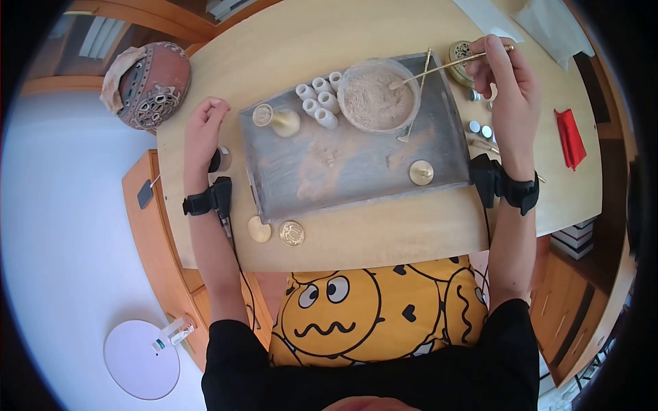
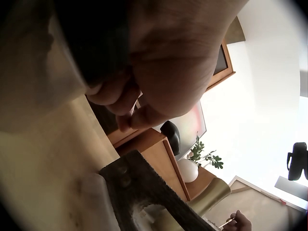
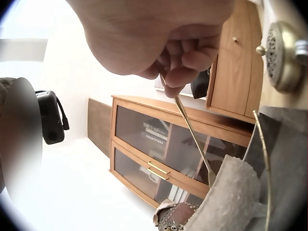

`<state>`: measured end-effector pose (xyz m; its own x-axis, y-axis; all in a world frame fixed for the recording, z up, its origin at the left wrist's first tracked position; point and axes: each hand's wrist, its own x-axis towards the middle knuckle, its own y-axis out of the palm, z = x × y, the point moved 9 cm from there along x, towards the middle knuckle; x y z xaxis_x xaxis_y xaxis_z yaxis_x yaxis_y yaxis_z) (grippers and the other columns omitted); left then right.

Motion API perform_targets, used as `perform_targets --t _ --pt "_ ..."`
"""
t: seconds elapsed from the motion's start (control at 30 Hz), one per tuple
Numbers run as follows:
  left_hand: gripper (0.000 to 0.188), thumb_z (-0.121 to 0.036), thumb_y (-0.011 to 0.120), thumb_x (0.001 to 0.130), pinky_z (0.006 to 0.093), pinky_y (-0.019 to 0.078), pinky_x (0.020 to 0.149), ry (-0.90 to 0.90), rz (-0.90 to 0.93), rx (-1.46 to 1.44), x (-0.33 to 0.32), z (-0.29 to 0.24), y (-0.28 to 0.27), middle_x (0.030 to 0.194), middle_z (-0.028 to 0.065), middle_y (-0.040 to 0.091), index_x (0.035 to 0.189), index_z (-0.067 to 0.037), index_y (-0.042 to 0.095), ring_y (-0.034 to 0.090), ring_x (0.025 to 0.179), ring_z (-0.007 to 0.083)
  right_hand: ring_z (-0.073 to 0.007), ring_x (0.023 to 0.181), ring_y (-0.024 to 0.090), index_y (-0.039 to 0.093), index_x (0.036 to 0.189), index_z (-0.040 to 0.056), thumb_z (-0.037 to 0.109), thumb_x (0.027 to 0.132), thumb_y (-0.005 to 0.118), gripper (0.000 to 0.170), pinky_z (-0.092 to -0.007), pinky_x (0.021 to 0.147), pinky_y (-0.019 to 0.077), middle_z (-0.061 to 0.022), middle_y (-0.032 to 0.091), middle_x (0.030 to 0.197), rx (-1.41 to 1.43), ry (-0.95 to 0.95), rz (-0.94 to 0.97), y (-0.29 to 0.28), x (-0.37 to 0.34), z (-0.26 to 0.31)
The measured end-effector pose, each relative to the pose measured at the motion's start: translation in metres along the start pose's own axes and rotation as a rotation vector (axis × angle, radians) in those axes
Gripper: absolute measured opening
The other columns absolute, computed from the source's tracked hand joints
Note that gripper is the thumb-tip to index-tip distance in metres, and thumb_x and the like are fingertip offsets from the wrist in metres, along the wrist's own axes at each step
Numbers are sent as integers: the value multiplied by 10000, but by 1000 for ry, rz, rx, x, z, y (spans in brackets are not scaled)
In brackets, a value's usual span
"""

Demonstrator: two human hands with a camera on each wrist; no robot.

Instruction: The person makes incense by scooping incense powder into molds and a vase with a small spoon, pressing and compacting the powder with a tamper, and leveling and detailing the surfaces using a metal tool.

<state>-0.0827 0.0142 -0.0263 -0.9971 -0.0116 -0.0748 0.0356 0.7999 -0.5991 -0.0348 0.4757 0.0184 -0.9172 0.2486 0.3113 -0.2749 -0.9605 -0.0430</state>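
My right hand [image 1: 510, 92] pinches a thin brass tool [image 1: 449, 65], also seen in the right wrist view [image 3: 192, 132]. Its flat tip is inside the bowl of pale powder [image 1: 377, 113], near the upper right of the powder. My left hand [image 1: 205, 130] is left of the grey tray [image 1: 274, 198], fingers loosely curled, with nothing visible in them. A dark-lidded jar [image 1: 221, 159] is beside that wrist. On the tray are several small white cups [image 1: 325, 118], a brass vessel [image 1: 286, 123], a second brass tool [image 1: 417, 109] and a small brass piece with a knob [image 1: 421, 172].
Two brass discs, one plain [image 1: 259, 229] and one patterned [image 1: 292, 233], lie before the tray. A pierced brass burner [image 1: 460, 53], small jars [image 1: 474, 127] and a red pouch [image 1: 570, 139] are on the right. A patterned reddish pot [image 1: 164, 75] stands at the left.
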Motion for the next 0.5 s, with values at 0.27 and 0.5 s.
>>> perform_targets --t 0.27,0.5 --pt "132 -152 600 966 186 312 573 106 -70 11 -9 -11 -2 771 -74 542 920 -29 617 431 672 -3 -43 600 475 670 990 31 236 1032 508 264 -201 546 341 -7 632 749 -68 -50 41 5 -3 10" --pt "133 -155 597 969 184 346 615 1 -37 -90 -8 2 -11 801 -69 553 931 -30 618 457 694 8 -31 634 488 667 1018 37 233 1035 505 255 -185 552 342 -2 649 789 -136 -21 149 18 -10 14"
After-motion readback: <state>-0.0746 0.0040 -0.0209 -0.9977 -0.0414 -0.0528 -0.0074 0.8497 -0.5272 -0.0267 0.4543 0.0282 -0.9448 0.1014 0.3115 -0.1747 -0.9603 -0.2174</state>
